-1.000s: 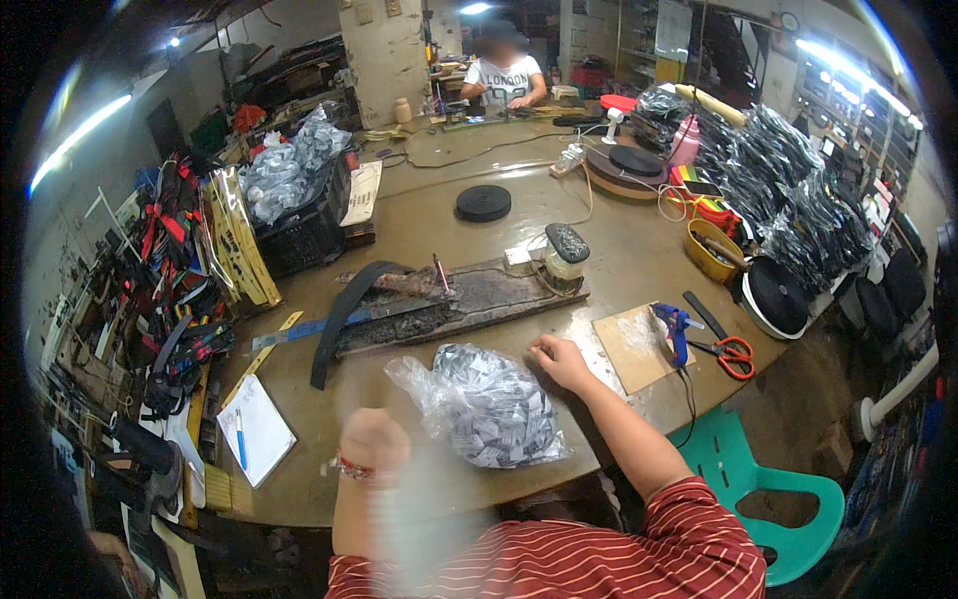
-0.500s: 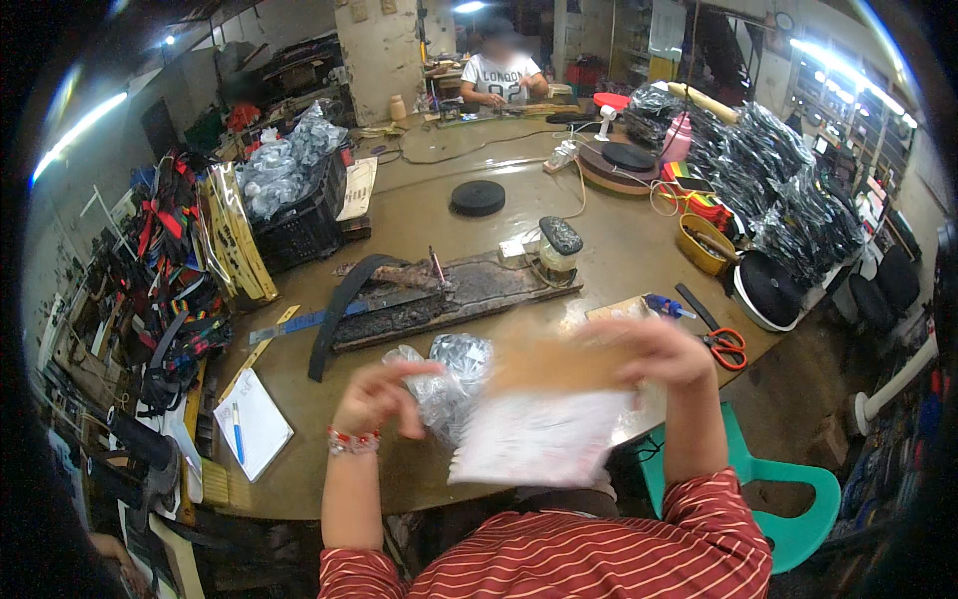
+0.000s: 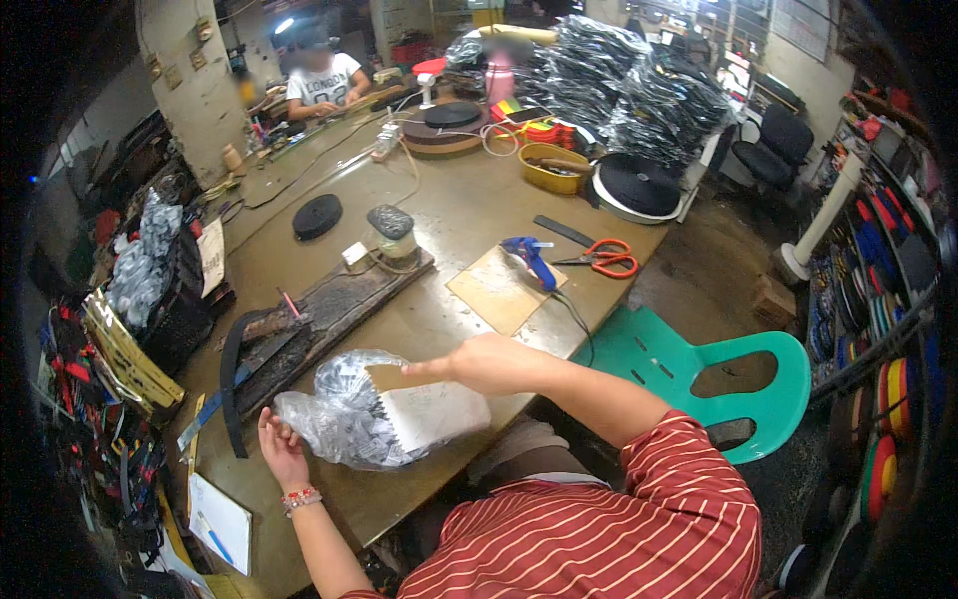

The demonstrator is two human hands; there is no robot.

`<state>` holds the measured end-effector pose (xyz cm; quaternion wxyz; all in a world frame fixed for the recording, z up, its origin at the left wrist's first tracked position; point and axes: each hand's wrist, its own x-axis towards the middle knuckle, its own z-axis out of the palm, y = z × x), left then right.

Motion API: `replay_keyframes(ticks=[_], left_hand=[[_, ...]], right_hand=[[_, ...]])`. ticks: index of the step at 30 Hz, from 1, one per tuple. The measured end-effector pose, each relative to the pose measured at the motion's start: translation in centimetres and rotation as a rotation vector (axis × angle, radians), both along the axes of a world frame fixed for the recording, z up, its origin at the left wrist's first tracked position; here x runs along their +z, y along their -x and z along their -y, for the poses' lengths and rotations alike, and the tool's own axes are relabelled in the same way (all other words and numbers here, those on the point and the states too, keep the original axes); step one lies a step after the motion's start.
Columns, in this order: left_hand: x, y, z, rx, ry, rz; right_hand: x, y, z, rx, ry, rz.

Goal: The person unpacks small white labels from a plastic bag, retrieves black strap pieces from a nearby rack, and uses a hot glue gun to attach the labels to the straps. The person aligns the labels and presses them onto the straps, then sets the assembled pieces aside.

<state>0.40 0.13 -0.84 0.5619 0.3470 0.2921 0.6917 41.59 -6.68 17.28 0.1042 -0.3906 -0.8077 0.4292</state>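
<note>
A clear plastic bag (image 3: pixel 344 444) full of small grey-and-white pieces lies on the table in front of me. At the bag's left edge, the fingers of my left hand (image 3: pixel 282 451) curl against the plastic. A notepad (image 3: pixel 439 417) with white pages and a brown cover rests over the right side of the bag. My right hand (image 3: pixel 477 365) is closed at its brown cover, the index finger stretched along it; the thumb is hidden. A blue glue gun (image 3: pixel 529 262) lies on a tan board (image 3: pixel 499 292), right of and beyond my hands.
Orange-handled scissors (image 3: pixel 611 260) lie near the table's right edge, above a green plastic chair (image 3: pixel 669 354). A dark scorched board (image 3: pixel 329 317) and a glass jar (image 3: pixel 390 232) stand beyond the bag. A white pad (image 3: pixel 222 524) with a pen is at lower left. A co-worker (image 3: pixel 324 85) sits across.
My view has turned to the right. The notepad, blurred and raised before, now rests against the bag. My left hand has moved to the bag's left edge.
</note>
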Motion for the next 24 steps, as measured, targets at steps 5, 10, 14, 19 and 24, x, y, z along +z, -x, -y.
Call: replay_keyframes(ticks=[5, 10, 14, 19, 24], left_hand=[[0.3, -1.1, 0.2, 0.044, 0.060, -0.185], [-0.7, -0.5, -0.4, -0.005, 0.068, -0.243], [-1.4, 0.4, -0.4, -0.144, -0.004, -0.289], [-1.4, -0.5, -0.2, -0.086, 0.032, -0.294], [-0.2, -1.5, 0.2, 0.052, 0.110, -0.367]], right_hand=[[-4.4, -7.0, 1.4, -0.362, -0.096, -1.346], [-12.5, -21.4, 2.7, -1.423, -0.660, -1.540], [-27.6, -29.9, 8.9, -2.042, -0.788, -1.626], [-46.6, -29.4, 15.1, -2.152, -0.343, -1.896], [-36.8, -29.1, 10.5, -2.720, -0.531, -0.044]])
